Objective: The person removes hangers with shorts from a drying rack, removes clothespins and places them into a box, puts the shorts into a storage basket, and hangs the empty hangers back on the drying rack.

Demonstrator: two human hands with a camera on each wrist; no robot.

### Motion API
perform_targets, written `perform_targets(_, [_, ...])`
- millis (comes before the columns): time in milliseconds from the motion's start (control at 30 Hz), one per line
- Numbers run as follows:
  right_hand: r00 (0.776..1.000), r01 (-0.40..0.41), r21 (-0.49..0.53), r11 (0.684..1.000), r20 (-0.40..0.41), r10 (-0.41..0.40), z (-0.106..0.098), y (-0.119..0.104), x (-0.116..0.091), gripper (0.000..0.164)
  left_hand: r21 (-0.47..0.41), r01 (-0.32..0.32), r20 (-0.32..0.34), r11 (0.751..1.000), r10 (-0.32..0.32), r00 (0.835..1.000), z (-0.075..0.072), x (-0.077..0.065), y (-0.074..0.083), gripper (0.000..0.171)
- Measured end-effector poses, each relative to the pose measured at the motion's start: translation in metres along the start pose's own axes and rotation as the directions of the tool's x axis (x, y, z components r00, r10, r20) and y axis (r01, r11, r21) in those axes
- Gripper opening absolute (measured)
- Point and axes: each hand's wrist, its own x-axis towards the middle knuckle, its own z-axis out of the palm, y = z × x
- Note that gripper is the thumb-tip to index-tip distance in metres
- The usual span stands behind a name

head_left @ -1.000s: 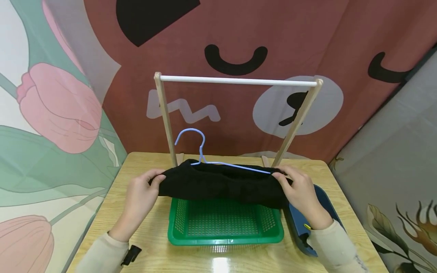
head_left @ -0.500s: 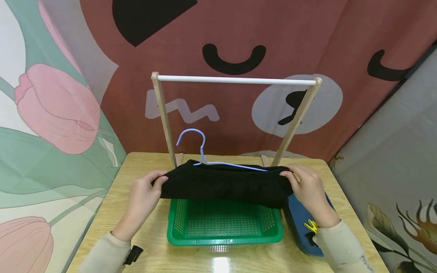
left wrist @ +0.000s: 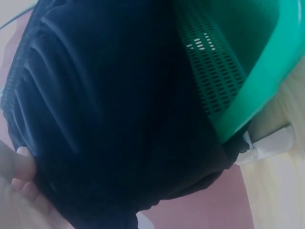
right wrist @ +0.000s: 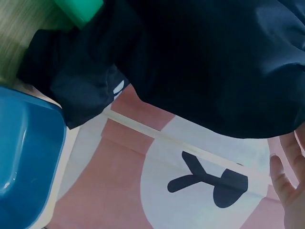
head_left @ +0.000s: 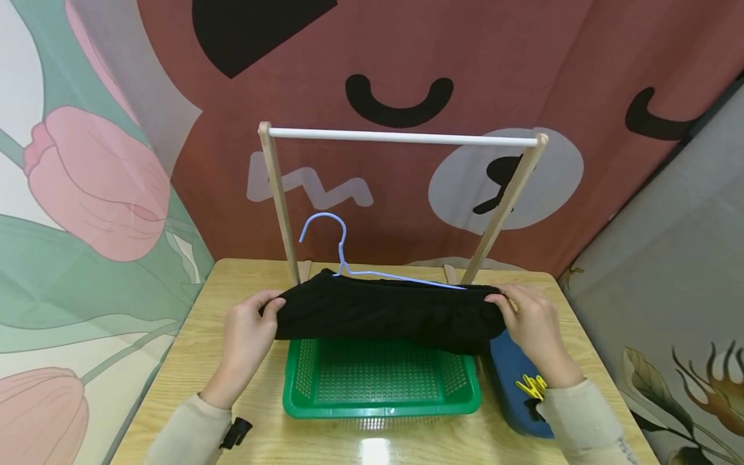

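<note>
**Two hands, one black garment, stretched over the basket**

Two wooden uprights and a white rail form the rack point(head_left: 401, 137) at the back of the table point(head_left: 174, 361), bare and waiting. Below it sits the green basket point(head_left: 380, 381), open-topped, with the black garment point(head_left: 386, 313) held taut just above its far edge. That spread looks deliberate: both ends gripped, so the cloth lies flat on the blue hanger point(head_left: 343, 258), whose hook pokes up free behind. The left hand point(head_left: 247, 339) has its fingers curled round the left end, thumb on top. The right hand point(head_left: 531, 326) pinches the right end, fingers together. A blue bin point(head_left: 511, 387) sits beside the basket, yellow clips point(head_left: 531, 386) inside it.
</note>
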Motion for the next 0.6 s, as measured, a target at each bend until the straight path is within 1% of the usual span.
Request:
perform_targets(133, [1.000,-0.010,0.007,1.000,-0.001,0.010,0.004,-0.002,-0.004,0.056,-0.003,0.014,-0.012,1.000,-0.014,1.000,0.003,0.001,0.000,0.010])
perform_targets(300, [0.998,-0.047,0.014,0.999,0.036,0.046,0.008,-0.004,-0.013,0.056,-0.010,0.025,-0.007,1.000,-0.025,1.000,0.008,0.002,0.000,0.010])
perform_targets(400, [0.998,-0.048,0.010,0.999,0.048,0.048,0.007,-0.006,-0.016,0.055,-0.013,0.028,-0.013,1.000,-0.028,1.000,0.010,0.002,-0.001,0.010])
perform_targets(467, [0.998,-0.048,0.009,0.999,0.048,0.047,0.006,-0.007,-0.017,0.053,-0.019,0.034,-0.019,0.999,-0.034,0.999,0.011,0.001,-0.001,0.009])
perform_targets(600, [0.998,-0.052,-0.004,0.999,0.021,0.052,0.006,-0.009,-0.016,0.052,-0.031,0.045,-0.024,0.999,-0.046,0.999,0.015,0.000,-0.001,0.010])
